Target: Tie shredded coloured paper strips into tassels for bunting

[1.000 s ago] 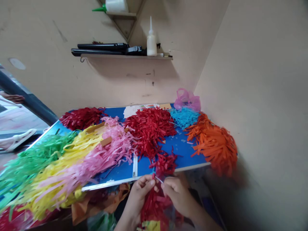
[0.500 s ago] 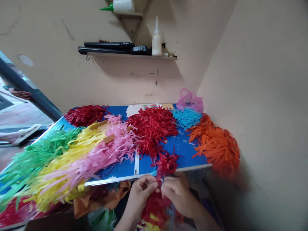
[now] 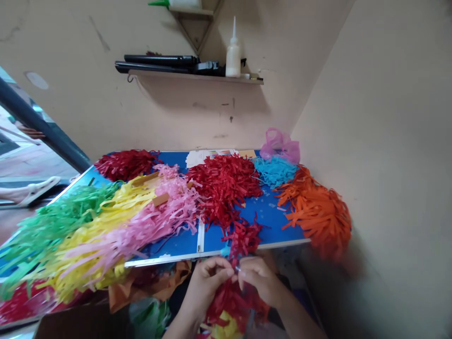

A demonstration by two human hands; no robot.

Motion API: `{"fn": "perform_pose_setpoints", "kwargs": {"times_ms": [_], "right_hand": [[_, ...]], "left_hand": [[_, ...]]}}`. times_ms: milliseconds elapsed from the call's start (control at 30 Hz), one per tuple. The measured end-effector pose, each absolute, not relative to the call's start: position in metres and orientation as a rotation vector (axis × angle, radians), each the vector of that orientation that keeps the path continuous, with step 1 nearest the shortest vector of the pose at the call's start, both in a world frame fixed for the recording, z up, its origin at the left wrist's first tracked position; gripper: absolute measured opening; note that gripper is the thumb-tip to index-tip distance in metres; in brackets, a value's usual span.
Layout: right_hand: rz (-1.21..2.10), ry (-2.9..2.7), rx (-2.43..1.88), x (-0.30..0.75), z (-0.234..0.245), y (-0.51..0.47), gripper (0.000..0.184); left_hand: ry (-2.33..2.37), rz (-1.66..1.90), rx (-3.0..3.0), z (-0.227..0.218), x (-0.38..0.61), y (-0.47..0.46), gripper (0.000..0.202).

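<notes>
Red fringed paper streamers (image 3: 243, 238) run from the table's front edge down between my hands. My left hand (image 3: 212, 282) pinches the red strand at its left side, thumb against bent fingers. Close beside it, my right hand (image 3: 261, 282) is also closed in a pinch, with a small whitish bit showing at its fingertips. What exactly that bit is, I cannot make out. Below the hands hang more red strips (image 3: 226, 301) with a yellow fringed bunch (image 3: 228, 325) under them. A small light-blue piece (image 3: 225, 249) lies just above my left hand.
On the blue table (image 3: 266, 216) lie fringed bunches: red (image 3: 226, 183), pink (image 3: 165, 202), yellow (image 3: 109, 226), green (image 3: 67, 216), light blue (image 3: 275, 172) and orange (image 3: 318, 207). A glue bottle (image 3: 233, 59) stands on the wall shelf (image 3: 197, 77). Another person's foot (image 3: 35, 193) shows at left.
My right hand's fingertips have shifted slightly against the red strand, while both hands stay close together. The view has tipped a little downward.
</notes>
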State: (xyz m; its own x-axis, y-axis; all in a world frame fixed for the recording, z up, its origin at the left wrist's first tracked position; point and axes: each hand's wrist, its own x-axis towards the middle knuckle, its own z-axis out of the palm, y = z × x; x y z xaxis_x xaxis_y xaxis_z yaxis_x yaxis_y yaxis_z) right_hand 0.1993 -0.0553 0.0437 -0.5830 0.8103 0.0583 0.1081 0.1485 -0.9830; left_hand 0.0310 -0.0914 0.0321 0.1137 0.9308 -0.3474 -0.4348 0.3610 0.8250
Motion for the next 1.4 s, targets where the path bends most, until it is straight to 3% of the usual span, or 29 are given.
{"fn": "perform_pose_setpoints", "kwargs": {"times_ms": [267,567,933,1100,1200,1400], "right_hand": [[1.511,-1.734,-0.866,0.202,0.043,-0.056,0.045],[1.276,-1.889,-1.041,0.2,0.047,-0.062,0.036],[1.146,-2.06,-1.142,0.197,0.05,-0.062,0.034],[1.106,-2.085,-1.189,0.202,0.051,-0.064,0.008],[1.165,-2.011,-1.171,0.199,0.046,-0.066,0.009],[0.98,-1.742,-1.046,0.189,0.037,-0.064,0.021]], "left_hand": [[0.949,1.107,0.486,0.022,0.033,-0.093,0.027],[0.769,1.026,0.231,0.018,0.025,-0.091,0.027],[0.914,1.066,0.365,0.026,0.033,-0.094,0.028],[1.078,1.092,0.595,0.026,0.035,-0.096,0.03],[1.207,1.158,0.825,0.028,0.036,-0.097,0.029],[1.338,1.204,1.041,0.034,0.045,-0.102,0.026]]}}
